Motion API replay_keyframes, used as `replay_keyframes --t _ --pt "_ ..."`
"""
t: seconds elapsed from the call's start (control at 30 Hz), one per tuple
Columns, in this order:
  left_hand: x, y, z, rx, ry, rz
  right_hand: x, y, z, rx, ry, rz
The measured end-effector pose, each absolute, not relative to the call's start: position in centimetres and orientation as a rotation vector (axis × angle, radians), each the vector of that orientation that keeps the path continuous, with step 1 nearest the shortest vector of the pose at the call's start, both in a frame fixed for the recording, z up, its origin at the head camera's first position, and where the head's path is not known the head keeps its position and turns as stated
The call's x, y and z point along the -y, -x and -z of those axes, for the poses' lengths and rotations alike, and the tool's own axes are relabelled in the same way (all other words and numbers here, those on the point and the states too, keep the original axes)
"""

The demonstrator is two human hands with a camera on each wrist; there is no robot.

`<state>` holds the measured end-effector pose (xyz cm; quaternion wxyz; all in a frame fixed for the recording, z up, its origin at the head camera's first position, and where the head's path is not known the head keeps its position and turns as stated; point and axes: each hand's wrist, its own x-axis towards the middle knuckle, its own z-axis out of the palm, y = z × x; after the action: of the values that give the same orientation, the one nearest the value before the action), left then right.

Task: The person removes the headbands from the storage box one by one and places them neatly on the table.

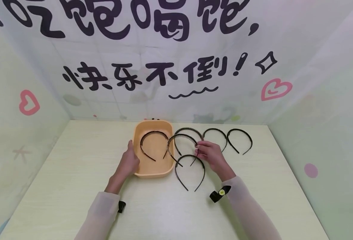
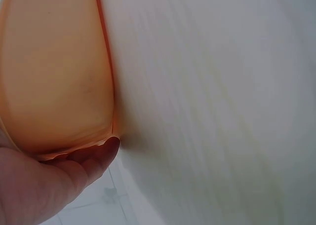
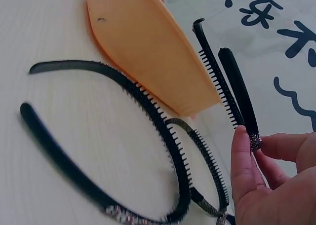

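My left hand (image 1: 129, 161) grips the left side of an orange plastic basin (image 1: 139, 171); the left wrist view shows the fingers (image 2: 79, 173) against the basin's outer wall. Inside the basin lies a black toothed headband (image 1: 154, 132). My right hand (image 1: 210, 153) pinches another black toothed headband (image 1: 182, 135) by its side, in the air beside the basin's right rim. Close up in the right wrist view, thumb and fingers meet at a glittery part of this held headband (image 3: 239, 94). Below it, a toothed headband (image 1: 189, 155) with sparkly trim lies on the table.
Behind and right of the right hand, more dark headbands lie in a row: a toothed one (image 1: 188, 128), a thin one (image 1: 214, 129) and a plain one (image 1: 239, 129). A printed curtain (image 1: 152, 100) closes off the table's back edge, with cloth sides left and right.
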<state>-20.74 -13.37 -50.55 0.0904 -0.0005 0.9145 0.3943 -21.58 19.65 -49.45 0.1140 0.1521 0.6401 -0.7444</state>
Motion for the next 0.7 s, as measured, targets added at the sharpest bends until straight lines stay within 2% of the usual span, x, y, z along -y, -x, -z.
replay_keyframes --t 0.7 --pt "13.4 20.8 50.6 -2.732 -0.008 -1.144 -25.9 19.1 50.1 -1.950 -0.473 2.067"
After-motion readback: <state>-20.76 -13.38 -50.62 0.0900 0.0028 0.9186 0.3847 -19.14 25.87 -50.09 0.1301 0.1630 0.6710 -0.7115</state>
